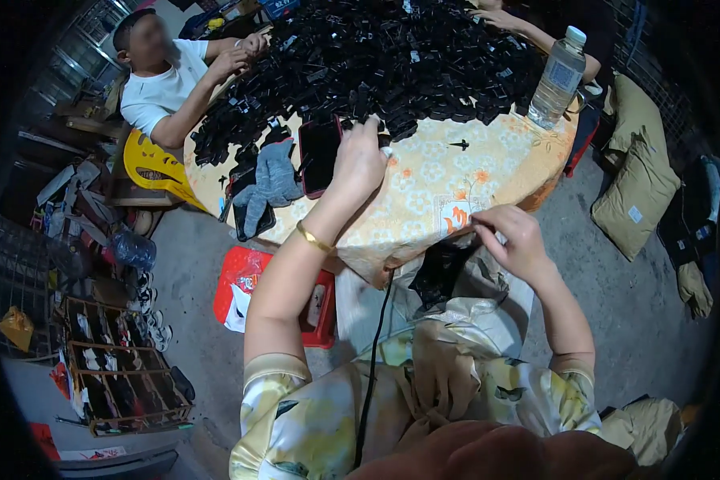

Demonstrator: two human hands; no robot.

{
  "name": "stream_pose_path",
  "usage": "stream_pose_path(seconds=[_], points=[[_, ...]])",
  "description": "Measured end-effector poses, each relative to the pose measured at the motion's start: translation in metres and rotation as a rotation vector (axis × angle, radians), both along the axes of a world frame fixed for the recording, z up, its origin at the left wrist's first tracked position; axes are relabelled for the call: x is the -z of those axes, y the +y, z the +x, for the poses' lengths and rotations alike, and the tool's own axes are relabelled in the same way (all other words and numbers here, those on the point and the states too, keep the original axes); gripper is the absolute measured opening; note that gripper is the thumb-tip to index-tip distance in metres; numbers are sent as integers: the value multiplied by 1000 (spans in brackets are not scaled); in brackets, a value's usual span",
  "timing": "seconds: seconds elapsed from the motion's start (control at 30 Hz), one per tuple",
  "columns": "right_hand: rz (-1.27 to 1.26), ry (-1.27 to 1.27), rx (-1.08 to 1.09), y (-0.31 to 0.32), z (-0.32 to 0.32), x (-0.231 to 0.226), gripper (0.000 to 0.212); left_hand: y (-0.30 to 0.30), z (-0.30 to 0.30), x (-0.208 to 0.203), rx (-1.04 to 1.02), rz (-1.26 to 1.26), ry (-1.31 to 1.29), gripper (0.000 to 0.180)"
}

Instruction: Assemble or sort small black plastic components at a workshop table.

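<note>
My left hand (361, 160) reaches over the table to the near edge of a large heap of small black plastic parts (376, 60). Its fingers are closed at the heap, and what they hold is hidden. Beside it lie a dark-screened phone or tablet (320, 158) and a grey knitted glove (272, 184). At the table's front edge my right hand (516, 240) has thumb and fingers pinched together; anything in them is too small to name. Below that hand, an open sack (476, 280) with a dark inside stands against my lap. A single black part (459, 145) lies apart on the patterned tablecloth (424, 180).
A clear bottle (558, 80) stands at the table's right edge. Two other people work at the heap, one at far left (164, 84) beside a yellow chair (156, 168). A red stool (320, 308) is under the near edge; stuffed sacks (636, 184) lie at right.
</note>
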State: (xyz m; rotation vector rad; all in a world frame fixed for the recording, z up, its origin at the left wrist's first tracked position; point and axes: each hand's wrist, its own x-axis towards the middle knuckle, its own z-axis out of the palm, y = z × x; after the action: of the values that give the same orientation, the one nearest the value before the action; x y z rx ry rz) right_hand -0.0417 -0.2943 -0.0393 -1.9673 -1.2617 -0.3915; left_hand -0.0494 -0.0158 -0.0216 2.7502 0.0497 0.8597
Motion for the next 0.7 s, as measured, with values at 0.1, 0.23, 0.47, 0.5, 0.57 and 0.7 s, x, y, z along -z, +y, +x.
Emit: stream_pose_path(seconds=[0.1, 0.23, 0.47, 0.5, 0.57, 0.7], points=[[33, 34, 39, 4, 14, -7, 11, 12, 17, 19, 57, -112, 38, 38], [2, 21, 113, 0, 43, -7, 12, -4, -9, -10, 435, -1169, 444, 28], [-41, 54, 355, 23, 123, 0, 31, -79, -60, -18, 1097, -205, 433, 28], [-47, -15, 445, 31, 138, 4, 35, -84, -61, -15, 1099, -204, 430, 28], [-54, -88, 537, 44, 152, 7, 39, -88, -58, -8, 1099, -109, 466, 27], [-241, -76, 480, 82, 153, 4, 39, -62, -11, -7, 692, -50, 223, 29]])
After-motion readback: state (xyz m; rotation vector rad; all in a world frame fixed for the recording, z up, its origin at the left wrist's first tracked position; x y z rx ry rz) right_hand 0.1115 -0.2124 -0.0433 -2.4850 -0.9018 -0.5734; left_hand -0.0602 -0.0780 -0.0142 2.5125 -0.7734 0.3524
